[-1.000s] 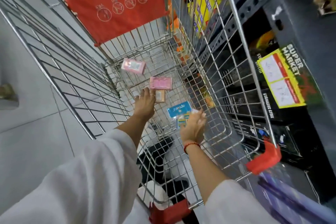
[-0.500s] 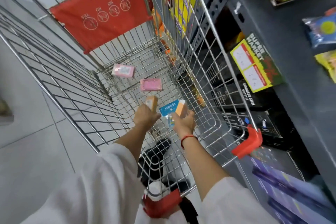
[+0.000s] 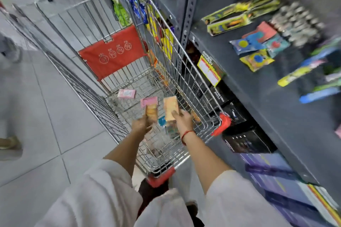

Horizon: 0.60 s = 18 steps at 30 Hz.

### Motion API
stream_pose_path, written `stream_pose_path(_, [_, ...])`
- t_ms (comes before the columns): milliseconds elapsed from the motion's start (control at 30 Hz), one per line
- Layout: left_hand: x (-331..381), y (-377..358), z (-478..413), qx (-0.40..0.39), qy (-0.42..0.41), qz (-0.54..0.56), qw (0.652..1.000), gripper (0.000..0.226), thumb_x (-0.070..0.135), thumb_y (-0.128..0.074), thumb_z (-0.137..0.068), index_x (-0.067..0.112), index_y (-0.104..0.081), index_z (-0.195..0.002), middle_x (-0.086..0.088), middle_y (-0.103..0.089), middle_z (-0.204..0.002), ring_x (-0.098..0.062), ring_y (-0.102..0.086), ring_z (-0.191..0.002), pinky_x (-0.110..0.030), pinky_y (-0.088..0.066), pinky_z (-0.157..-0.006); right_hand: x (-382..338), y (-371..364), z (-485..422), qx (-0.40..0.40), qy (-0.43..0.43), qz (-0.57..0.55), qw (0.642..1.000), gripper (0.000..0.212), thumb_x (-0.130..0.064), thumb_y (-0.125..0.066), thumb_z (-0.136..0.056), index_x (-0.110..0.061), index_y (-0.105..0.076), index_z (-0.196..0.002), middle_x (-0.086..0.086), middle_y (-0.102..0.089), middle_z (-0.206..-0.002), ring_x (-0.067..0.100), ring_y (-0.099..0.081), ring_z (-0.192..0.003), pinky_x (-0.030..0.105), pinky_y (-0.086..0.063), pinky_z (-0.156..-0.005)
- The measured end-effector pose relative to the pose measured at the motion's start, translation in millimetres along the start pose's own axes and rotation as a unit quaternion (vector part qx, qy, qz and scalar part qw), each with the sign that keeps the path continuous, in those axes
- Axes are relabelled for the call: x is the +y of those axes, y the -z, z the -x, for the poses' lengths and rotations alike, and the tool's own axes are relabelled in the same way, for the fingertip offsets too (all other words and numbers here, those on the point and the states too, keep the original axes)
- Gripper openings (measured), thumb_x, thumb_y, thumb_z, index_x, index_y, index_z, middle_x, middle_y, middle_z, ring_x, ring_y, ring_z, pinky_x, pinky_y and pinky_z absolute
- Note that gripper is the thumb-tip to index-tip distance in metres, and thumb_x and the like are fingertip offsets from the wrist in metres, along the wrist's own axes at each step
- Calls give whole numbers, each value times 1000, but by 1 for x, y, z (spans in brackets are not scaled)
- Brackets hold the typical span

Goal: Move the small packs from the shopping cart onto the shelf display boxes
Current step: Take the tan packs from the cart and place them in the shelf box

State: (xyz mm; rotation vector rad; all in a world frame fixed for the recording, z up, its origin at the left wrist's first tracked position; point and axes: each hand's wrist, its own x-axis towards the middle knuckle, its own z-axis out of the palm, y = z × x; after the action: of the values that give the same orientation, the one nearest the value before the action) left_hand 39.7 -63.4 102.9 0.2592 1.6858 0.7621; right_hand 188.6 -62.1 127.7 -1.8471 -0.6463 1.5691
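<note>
My left hand (image 3: 141, 125) grips a small orange pack (image 3: 151, 114), held upright above the wire shopping cart (image 3: 186, 79). My right hand (image 3: 182, 120) grips a second, wider orange pack (image 3: 170, 108) just to the right of the first. Two pink packs (image 3: 126, 93) (image 3: 147, 101) lie on the cart floor beyond my hands. A blue pack (image 3: 162, 120) shows between my hands, low in the cart. The grey shelf (image 3: 258, 86) to the right carries flat display boxes (image 3: 228, 23) and loose colourful packs (image 3: 256, 60), all blurred.
A red seat flap (image 3: 112, 53) hangs at the cart's far end. A yellow price sign (image 3: 209, 71) is fixed to the shelf edge. Black boxes (image 3: 247, 140) stand on the lower shelf. Grey floor tiles (image 3: 46, 116) lie to the left, with someone's foot (image 3: 9, 143) at the edge.
Both hands have risen from the cart floor with an orange pack each. My view has swung up and right, bringing the shelf top into sight.
</note>
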Motion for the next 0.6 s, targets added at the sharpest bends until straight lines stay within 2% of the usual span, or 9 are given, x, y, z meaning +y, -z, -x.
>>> stream_pose_path(67, [10,3,22,-12,-39,21,999,33,25,-49,-96,8,-55,-69,-9,-59,-70,-16,-54,-57,-27,-47,-58,-18,0,17,12,43,-13,999,25,-11,-59,-89,-4,-58,-114,21,-65,-115,31,-67,-90,43,-59,-73])
stream_pose_path(133, [23,4,43,-9,-67,36,997,34,27,-48,-96,8,-55,-69,-8,-60,-67,-13,-58,-49,-23,-48,-53,-34,1,31,24,87,-19,996,24,-7,-59,-88,0,-59,-112,24,-65,-113,39,-65,-98,53,-55,-86])
stream_pose_path(267, [52,-1,87,-37,-118,81,989,29,25,-48,-97,9,-55,-74,-2,-67,-53,-2,-61,-38,-12,-51,-43,-67,15,61,50,151,-39,987,25,-3,-59,-87,6,-59,-110,30,-64,-112,46,-63,-99,58,-53,-85])
stream_pose_path(333, [66,-9,108,-54,-155,86,983,28,21,-48,-97,6,-55,-74,-4,-66,-54,0,-60,-38,-9,-50,-43,-81,27,74,58,174,-63,981,25,-3,-58,-87,7,-59,-110,31,-64,-112,45,-63,-98,51,-57,-81])
stream_pose_path(400, [79,-23,129,-80,-185,84,976,18,14,-48,-96,-1,-56,-89,-10,-63,-71,-4,-64,-48,-10,-51,-45,-92,44,88,72,200,-86,973,27,-4,-59,-87,6,-59,-112,28,-66,-107,39,-65,-89,33,-58,-62])
stream_pose_path(467, [89,-44,147,-90,-204,85,971,17,14,-52,-94,-1,-56,-101,-13,-63,-82,-10,-65,-62,-12,-54,-51,-101,63,104,97,230,-89,964,28,-8,-60,-87,1,-61,-113,20,-67,-99,35,-66,-86,24,-58,-55])
stream_pose_path(533, [95,-74,166,-96,-220,94,966,21,19,-56,-93,0,-59,-99,-14,-65,-89,-16,-65,-74,-20,-56,-66,-110,90,119,140,273,-90,948,28,-13,-62,-86,-3,-62,-112,18,-69,-102,35,-67,-91,36,-61,-72])
stream_pose_path(567, [96,-91,177,-104,-230,92,963,22,21,-57,-92,0,-61,-95,-14,-65,-90,-17,-65,-77,-24,-55,-74,-115,105,127,175,295,-83,936,29,-16,-63,-86,-3,-62,-112,18,-69,-103,34,-66,-93,43,-57,-81])
stream_pose_path(600, [98,-111,192,-119,-243,83,959,21,21,-57,-92,2,-62,-86,-13,-65,-88,-15,-64,-75,-27,-55,-78,-120,124,136,216,319,-75,920,31,-18,-64,-86,-3,-62,-113,18,-70,-102,32,-65,-94,43,-53,-84])
